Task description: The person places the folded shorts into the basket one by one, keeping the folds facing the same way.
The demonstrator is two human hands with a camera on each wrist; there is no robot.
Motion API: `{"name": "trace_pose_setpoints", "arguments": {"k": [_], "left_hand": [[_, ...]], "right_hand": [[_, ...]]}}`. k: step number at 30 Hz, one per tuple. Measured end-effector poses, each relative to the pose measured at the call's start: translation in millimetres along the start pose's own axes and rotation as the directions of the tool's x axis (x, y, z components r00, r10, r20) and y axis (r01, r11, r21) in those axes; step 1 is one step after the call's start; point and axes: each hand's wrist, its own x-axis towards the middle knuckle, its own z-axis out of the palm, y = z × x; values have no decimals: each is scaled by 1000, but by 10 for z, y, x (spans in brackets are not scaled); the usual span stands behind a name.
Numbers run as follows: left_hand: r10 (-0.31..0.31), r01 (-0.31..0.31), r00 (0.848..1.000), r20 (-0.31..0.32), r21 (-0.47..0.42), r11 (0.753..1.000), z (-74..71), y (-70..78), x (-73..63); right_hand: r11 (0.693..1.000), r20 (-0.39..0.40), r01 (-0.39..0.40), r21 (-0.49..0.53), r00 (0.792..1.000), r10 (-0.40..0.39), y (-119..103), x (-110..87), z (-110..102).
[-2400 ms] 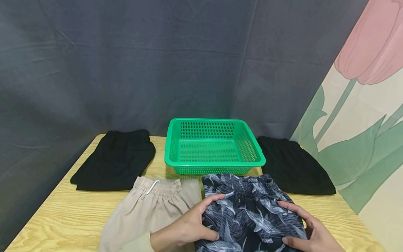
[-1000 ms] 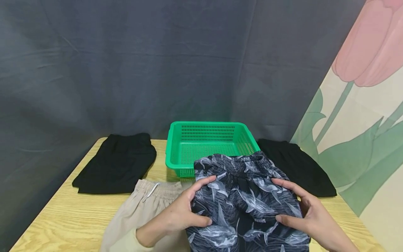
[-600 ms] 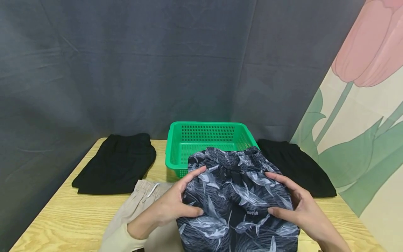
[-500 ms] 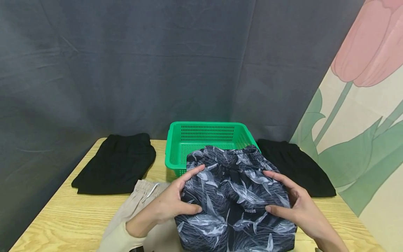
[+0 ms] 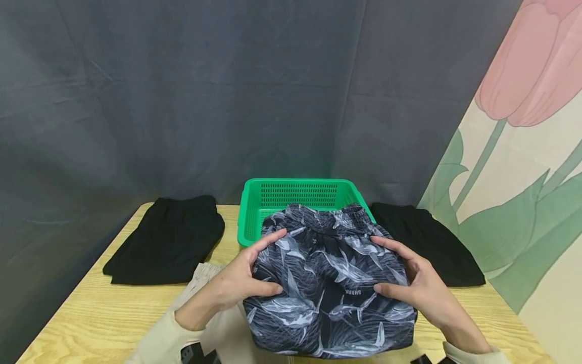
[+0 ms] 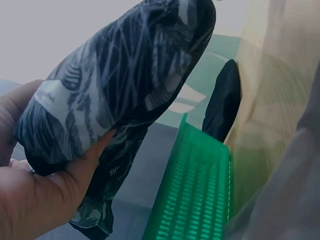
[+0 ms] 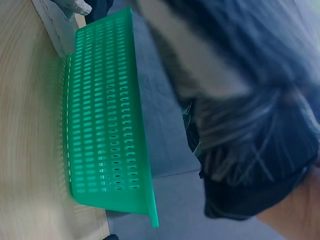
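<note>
Both hands hold a pair of black-and-grey shark-print shorts (image 5: pixel 327 273), raised above the table with its gathered waistband facing the back. My left hand (image 5: pixel 236 277) grips its left side, thumb on top and the other fingers mostly hidden beneath. On the opposite side, my right hand (image 5: pixel 425 288) grips it the same way. The left wrist view shows the folded layers of the shorts (image 6: pixel 115 75) between thumb and fingers. A green perforated basket (image 5: pixel 245 222) stands just beyond; the waistband overlaps its front in the head view. Blurred cloth fills much of the right wrist view.
Beige shorts (image 5: pixel 227 328) lie on the wooden table (image 5: pixel 91 323) at the front, partly under my left arm. One black garment (image 5: pixel 170 242) lies flat left of the basket, another black garment (image 5: pixel 425 242) right of it. A dark curtain (image 5: pixel 204 101) hangs behind.
Both hands have lifted the shark-print shorts off the table and carried them forward and left, toward the basket. Its lower hem now shows. The basket, black garments and beige shorts have stayed put.
</note>
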Motion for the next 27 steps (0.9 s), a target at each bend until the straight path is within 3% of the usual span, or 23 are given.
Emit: {"name": "trace_pose_setpoints", "arguments": {"k": [14, 21, 27], "left_hand": [[9, -9, 1000, 12, 9, 1000, -47, -31, 8], [25, -24, 1000, -14, 80, 996, -49, -26, 21], [16, -13, 999, -37, 80, 997, -20, -11, 20]], "right_hand": [[996, -21, -25, -84, 999, 23, -87, -13, -1], [995, -22, -13, -95, 1000, 11, -89, -7, -3], [995, -21, -11, -104, 1000, 8, -117, -12, -6]]}}
